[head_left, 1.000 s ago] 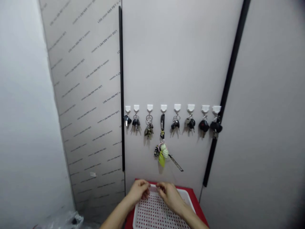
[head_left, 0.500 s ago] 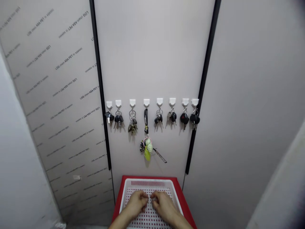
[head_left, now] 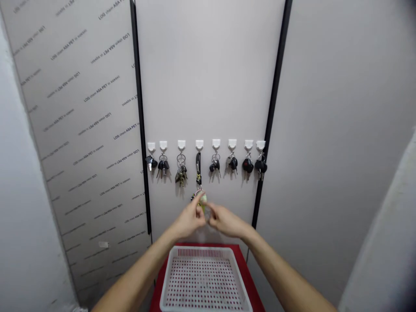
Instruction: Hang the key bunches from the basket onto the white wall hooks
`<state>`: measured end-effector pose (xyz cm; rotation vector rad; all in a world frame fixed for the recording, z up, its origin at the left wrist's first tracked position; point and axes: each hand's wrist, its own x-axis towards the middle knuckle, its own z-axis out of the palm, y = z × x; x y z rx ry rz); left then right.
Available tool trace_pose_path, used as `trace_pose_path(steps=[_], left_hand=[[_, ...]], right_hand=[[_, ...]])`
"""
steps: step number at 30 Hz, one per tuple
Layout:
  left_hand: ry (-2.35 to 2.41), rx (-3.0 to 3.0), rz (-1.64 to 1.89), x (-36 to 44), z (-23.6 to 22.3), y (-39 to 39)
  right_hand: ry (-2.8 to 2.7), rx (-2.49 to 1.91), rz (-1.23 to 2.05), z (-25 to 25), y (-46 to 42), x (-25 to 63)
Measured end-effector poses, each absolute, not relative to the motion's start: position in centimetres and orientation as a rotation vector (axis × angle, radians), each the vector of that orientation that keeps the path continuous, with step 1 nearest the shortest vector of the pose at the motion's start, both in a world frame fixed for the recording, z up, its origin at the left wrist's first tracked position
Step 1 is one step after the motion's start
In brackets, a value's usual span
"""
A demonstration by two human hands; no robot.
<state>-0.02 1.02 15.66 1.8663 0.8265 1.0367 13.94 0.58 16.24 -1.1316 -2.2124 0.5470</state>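
A keychain with a black strap (head_left: 198, 168) hangs from the middle hook on the wall panel. At its lower end are a ring and a pale green charm (head_left: 203, 197), partly covered by my hands. My left hand (head_left: 189, 222) is raised at the charm from the left, its index finger stretched up against it and its thumb apart. From the right comes my right hand (head_left: 225, 220), fingers bent beside the charm and blurred at the tips. Whether it grips anything does not show. The yellow-green tag below the charm is mostly hidden.
White hooks (head_left: 181, 144) run in a row, holding several key bunches, such as a brassy one (head_left: 181, 175) to the left and a black one (head_left: 248, 165) to the right. Below, a white perforated basket (head_left: 167, 284) stands on a red surface (head_left: 252, 289). Black strips (head_left: 274, 93) edge the panel.
Both hands have risen from above the white basket to the charm on the middle keychain. The left index finger has straightened. The view has shifted slightly, showing more of the basket.
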Motion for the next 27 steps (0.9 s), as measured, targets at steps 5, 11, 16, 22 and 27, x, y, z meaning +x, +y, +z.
trace_pose_path(steps=[5,11,16,22,27], left_hand=[[0.421,1.720,1.565,-0.3,24.2,-1.8],[0.377,1.604,1.572,0.4,24.8,-1.5],[0.326,1.611,1.549,0.6,24.7,-0.8],[0.173,1.575,1.488,0.7,24.5,-0.7],[0.117,1.531,1.432,0.6,23.9,-0.3]], right_hand=[[-1.525,-0.679,0.267,23.0,-2.9,13.2],[-1.481,-0.591,0.382,23.1,-1.9,13.5],[-1.470,-0.531,0.414,23.3,-1.6,13.4],[-1.462,-0.396,0.577,23.9,-2.1,13.1],[-1.454,-0.342,0.714,23.9,-1.6,13.0]])
